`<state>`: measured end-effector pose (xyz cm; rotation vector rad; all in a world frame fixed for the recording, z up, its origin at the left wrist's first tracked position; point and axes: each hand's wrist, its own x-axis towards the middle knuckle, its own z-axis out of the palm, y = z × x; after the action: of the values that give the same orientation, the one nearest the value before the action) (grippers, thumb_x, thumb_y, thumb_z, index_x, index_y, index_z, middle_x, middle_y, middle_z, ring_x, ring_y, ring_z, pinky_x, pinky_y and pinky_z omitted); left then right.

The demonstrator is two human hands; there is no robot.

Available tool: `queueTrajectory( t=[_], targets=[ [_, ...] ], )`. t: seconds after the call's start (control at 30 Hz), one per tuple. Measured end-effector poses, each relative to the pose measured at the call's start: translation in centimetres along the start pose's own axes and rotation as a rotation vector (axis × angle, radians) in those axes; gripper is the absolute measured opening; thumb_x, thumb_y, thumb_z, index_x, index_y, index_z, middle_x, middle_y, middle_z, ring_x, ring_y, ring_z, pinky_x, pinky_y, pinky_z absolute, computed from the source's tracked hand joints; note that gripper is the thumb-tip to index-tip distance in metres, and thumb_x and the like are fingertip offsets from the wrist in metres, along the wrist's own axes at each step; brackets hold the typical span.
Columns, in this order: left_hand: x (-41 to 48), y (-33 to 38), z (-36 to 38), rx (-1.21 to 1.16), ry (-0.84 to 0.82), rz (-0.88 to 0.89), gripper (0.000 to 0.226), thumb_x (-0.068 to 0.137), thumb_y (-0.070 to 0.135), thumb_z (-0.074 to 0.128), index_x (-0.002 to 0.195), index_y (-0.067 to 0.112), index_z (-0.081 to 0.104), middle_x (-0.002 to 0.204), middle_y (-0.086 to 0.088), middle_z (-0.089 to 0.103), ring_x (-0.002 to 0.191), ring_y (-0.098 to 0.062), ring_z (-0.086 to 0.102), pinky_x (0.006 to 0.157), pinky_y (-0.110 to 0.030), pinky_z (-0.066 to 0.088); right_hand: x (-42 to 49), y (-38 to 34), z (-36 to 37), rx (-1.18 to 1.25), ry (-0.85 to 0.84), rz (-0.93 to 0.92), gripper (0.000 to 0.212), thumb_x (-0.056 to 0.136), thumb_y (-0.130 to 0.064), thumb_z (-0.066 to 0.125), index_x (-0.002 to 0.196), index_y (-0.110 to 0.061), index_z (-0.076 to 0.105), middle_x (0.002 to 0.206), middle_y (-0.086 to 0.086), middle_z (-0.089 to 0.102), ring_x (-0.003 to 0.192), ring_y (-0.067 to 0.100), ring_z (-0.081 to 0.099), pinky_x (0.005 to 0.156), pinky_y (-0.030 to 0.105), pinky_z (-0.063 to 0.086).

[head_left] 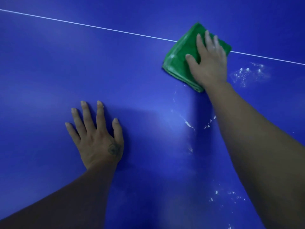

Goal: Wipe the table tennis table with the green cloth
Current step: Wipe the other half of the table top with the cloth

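We find the right hand (pixel 208 63) laid palm-down on the green cloth (pixel 179 58), fingers straight and spread, thumb out to the left; it presses on the cloth and does not curl round it. The cloth is folded into a layered pad, its stacked edges showing along the near-left side; it lies flat on the table (pixel 66 63), at the upper right of the view, and its far corner covers a section of the white line (pixel 99 28). The right forearm runs from the lower right corner up to the cloth.

We find the left hand (pixel 97 138) flat on the bare table, well apart from the cloth, to its near left; the fingers are straight and fanned, holding nothing; a small dark tattoo (pixel 113 148) marks the back of the hand near the thumb.

The surface is a smooth deep blue and fills the whole view; the thin white line crosses it from upper left to right. White specks (pixel 247 73) sit just right of the right hand; pale streaks (pixel 188 123) lie between the two forearms; finer spots (pixel 231 195) are scattered near the bottom edge. Soft lighter patches of sheen show at the centre; dark shadows lie beside both arms.
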<state>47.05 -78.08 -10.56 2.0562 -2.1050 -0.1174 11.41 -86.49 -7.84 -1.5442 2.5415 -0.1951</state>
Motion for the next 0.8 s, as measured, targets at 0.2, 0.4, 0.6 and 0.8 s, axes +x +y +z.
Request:
queueTrajectory(
  t=[0.2, 0.4, 0.6, 0.8],
  targets=[
    [0.0, -0.1, 0.3, 0.002, 0.035, 0.019, 0.068, 0.108, 0.054, 0.037, 0.169, 0.024, 0.034, 0.179, -0.013, 0.019, 0.167, -0.039, 0.010, 0.133, -0.063, 0.006, -7.6, 3.4, -0.2, -0.025, 0.071, 0.310, 0.073, 0.113, -0.057, 0.030, 0.175, -0.020, 0.017, 0.183, 0.006, 0.005, 0.169, 0.030, 0.001, 0.136, 0.050, 0.002],
    [0.0, -0.3, 0.5, 0.013, 0.042, 0.016, 0.069, 0.108, 0.054, 0.037, 0.170, 0.025, 0.033, 0.179, -0.013, 0.020, 0.167, -0.038, 0.010, 0.133, -0.062, 0.006, -12.1, 0.5, 1.9, -0.027, 0.120, 0.563, 0.075, 0.114, -0.055, 0.028, 0.175, -0.014, 0.012, 0.183, 0.013, 0.001, 0.169, 0.036, -0.002, 0.135, 0.055, 0.001],
    [-0.1, -0.4, 0.4, -0.002, 0.037, 0.021, 0.069, 0.107, 0.054, 0.038, 0.169, 0.025, 0.034, 0.179, -0.013, 0.020, 0.167, -0.038, 0.011, 0.133, -0.064, 0.007, -7.7, -4.5, 2.8, -0.014, 0.099, 0.579, 0.078, 0.113, -0.058, 0.025, 0.175, -0.013, 0.008, 0.181, 0.023, -0.005, 0.167, 0.046, -0.006, 0.133, 0.062, -0.001],
    [-0.1, -0.6, 0.8, 0.000, 0.047, 0.026, 0.068, 0.108, 0.055, 0.037, 0.169, 0.026, 0.032, 0.179, -0.013, 0.020, 0.166, -0.038, 0.012, 0.133, -0.062, 0.005, -14.4, -6.7, 4.0, -0.079, 0.109, 0.176, 0.075, 0.112, -0.062, 0.021, 0.175, -0.020, 0.018, 0.182, 0.019, 0.004, 0.168, 0.042, 0.003, 0.134, 0.058, 0.004]
  ],
)
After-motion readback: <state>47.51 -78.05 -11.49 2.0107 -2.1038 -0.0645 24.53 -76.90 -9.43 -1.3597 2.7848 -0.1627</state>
